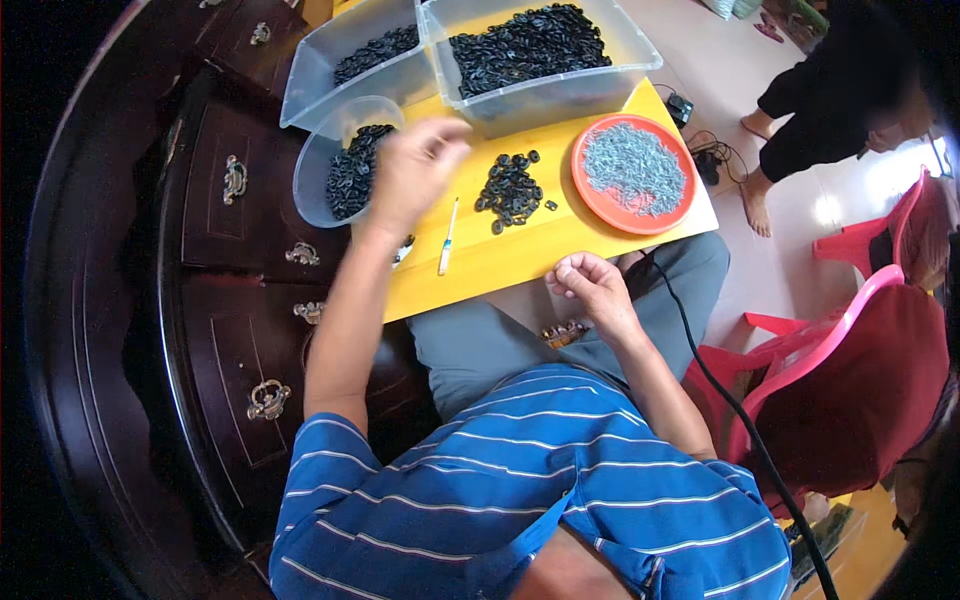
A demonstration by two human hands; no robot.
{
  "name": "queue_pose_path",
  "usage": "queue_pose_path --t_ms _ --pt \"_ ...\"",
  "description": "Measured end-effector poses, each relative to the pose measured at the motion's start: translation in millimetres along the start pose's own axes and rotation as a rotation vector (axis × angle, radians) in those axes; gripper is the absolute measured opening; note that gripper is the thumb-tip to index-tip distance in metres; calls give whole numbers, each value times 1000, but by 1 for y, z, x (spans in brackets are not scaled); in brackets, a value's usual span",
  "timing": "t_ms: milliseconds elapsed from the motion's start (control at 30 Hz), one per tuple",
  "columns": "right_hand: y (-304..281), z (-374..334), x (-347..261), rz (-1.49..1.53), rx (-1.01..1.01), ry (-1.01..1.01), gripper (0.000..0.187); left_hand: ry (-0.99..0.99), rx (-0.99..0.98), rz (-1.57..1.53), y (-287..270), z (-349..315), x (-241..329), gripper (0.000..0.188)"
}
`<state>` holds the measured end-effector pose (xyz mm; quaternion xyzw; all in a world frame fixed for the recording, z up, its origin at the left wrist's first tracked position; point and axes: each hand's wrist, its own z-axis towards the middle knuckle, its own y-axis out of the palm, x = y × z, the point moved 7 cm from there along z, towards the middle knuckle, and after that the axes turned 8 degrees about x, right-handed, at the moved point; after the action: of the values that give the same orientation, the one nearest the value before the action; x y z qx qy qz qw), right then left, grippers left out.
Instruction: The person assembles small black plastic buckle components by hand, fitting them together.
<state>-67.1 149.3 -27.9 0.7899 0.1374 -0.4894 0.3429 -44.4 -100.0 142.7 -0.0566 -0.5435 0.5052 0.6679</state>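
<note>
My left hand (pixel 415 170), blurred by motion, is over the left side of the yellow table (pixel 440 290), beside a round clear tub (pixel 312 185) of small black parts (pixel 350 170). Its fingers are bent; whether they hold anything is not visible. At the table's near edge, my right hand (pixel 590 285) has thumb and fingertips pinched together; anything between them is hidden. A loose pile of small black ring-like pieces (pixel 512 190) lies between the hands. Left of that pile rests a thin pen-like tool (pixel 447 238) with a pale and blue handle.
Two clear plastic bins (pixel 560 92) (pixel 310 85) with more black parts stand at the back. On the right is a red round tray (pixel 660 222) of small silvery pieces. Dark drawers (pixel 230 300) flank the left. A black cable (pixel 720 390), red chairs (pixel 840 340) and another person's legs (pixel 765 175) are right.
</note>
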Motion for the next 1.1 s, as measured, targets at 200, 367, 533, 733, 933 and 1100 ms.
queue_pose_path --t_ms 200,367,533,733,933,1100 --pt "-5 -4 0 9 9 27 13 291 -119 145 115 -58 4 16" --pt "-19 -5 5 1 42 21 12 398 -170 215 145 -63 2 10" --pt "-19 -5 5 -8 61 38 13 498 -146 362 156 -64 4 6" --pt "-18 -3 6 -12 53 36 13 521 -156 408 153 -63 11 6" --pt "-27 -3 3 113 212 -4 17 60 -246 -157 139 -90 28 12" --pt "-32 1 6 149 217 -66 17 -63 -240 -322 144 -109 35 12"
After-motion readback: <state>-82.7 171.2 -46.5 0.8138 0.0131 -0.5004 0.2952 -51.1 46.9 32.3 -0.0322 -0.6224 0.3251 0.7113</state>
